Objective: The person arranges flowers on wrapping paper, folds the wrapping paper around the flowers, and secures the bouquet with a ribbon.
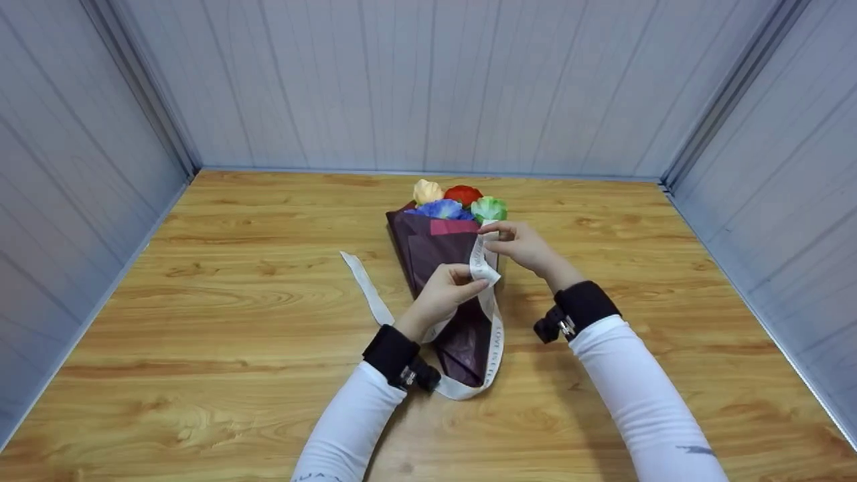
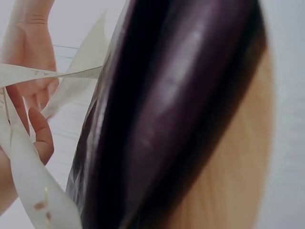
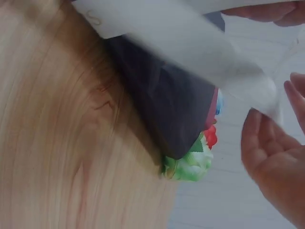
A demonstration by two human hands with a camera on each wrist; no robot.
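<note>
A flower bouquet in dark purple wrapping paper (image 1: 435,244) lies on the table, with cream, red, blue and green blooms at its far end. White printed ribbon (image 1: 496,348) loops round the bouquet's narrow lower end. Above the wrapping, my left hand (image 1: 442,298) pinches a folded part of the ribbon between thumb and fingers. Slightly farther away and to its right, my right hand (image 1: 525,248) holds another part near the green flower (image 1: 489,208). In the right wrist view the ribbon (image 3: 190,45) stretches across the purple wrapping (image 3: 162,95), partly hiding it.
One loose ribbon tail (image 1: 368,288) reaches out on the wooden table (image 1: 234,321) left of the bouquet. Pale panel walls (image 1: 428,87) stand at the back and both sides. Each wrist wears a black band with a small camera.
</note>
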